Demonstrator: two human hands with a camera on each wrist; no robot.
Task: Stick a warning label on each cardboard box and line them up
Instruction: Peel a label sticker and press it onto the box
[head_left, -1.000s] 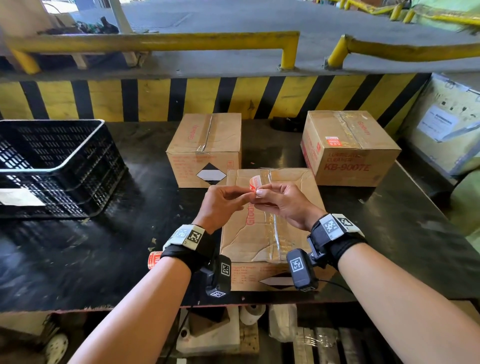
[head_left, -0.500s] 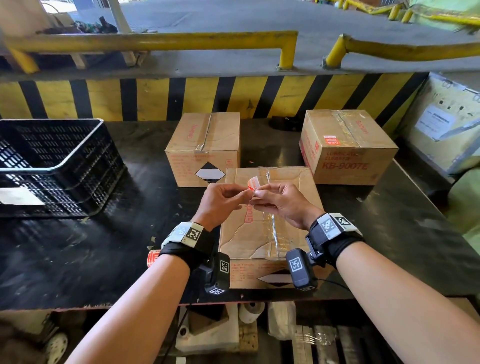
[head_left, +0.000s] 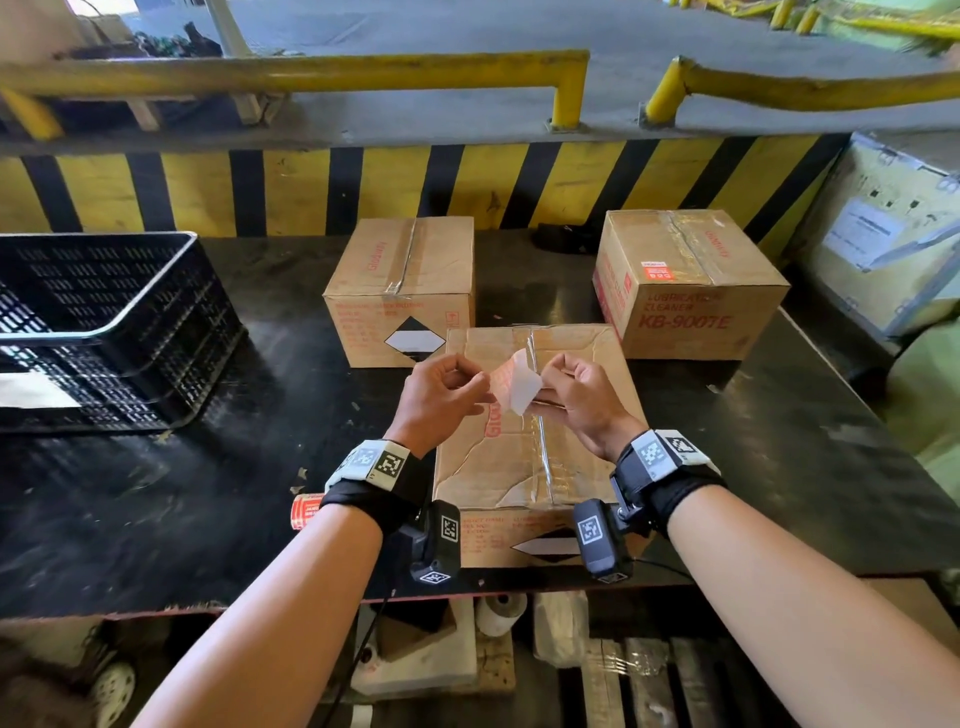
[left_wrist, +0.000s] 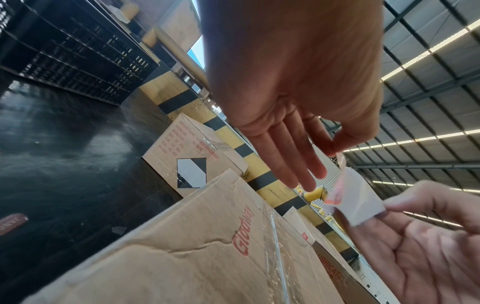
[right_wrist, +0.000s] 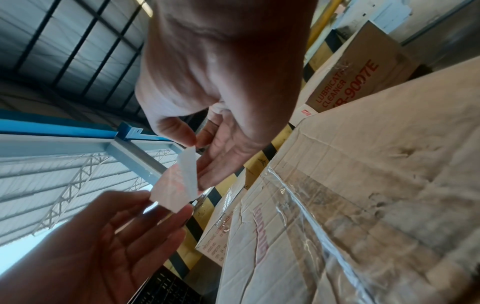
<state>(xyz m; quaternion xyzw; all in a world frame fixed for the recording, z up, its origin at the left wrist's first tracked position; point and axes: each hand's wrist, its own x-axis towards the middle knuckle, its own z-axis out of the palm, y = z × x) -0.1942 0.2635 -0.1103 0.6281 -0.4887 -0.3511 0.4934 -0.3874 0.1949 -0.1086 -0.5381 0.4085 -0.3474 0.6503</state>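
Both hands hover over the near cardboard box (head_left: 519, 457), which lies flat at the table's front edge. My left hand (head_left: 483, 391) pinches a red warning label (head_left: 501, 382) by one edge. My right hand (head_left: 544, 392) pinches its white backing paper (head_left: 525, 388), which is partly peeled off the label. In the left wrist view the left hand (left_wrist: 335, 148) grips the label (left_wrist: 336, 195) between thumb and forefinger. In the right wrist view the right hand (right_wrist: 194, 142) holds the backing (right_wrist: 188, 168). Two more boxes stand behind, one back left (head_left: 400, 270) and one back right (head_left: 685, 270) with a red label (head_left: 655, 270) on top.
A red label roll (head_left: 304, 512) lies on the black table (head_left: 156, 493) by my left wrist. A black plastic crate (head_left: 104, 322) fills the table's left side. A yellow-and-black striped wall (head_left: 395, 187) runs along the back, and a pale crate (head_left: 893, 244) stands off to the right.
The hands have drawn apart a little, and the label has come partly away from its white backing, which now shows between them. The boxes have not moved.
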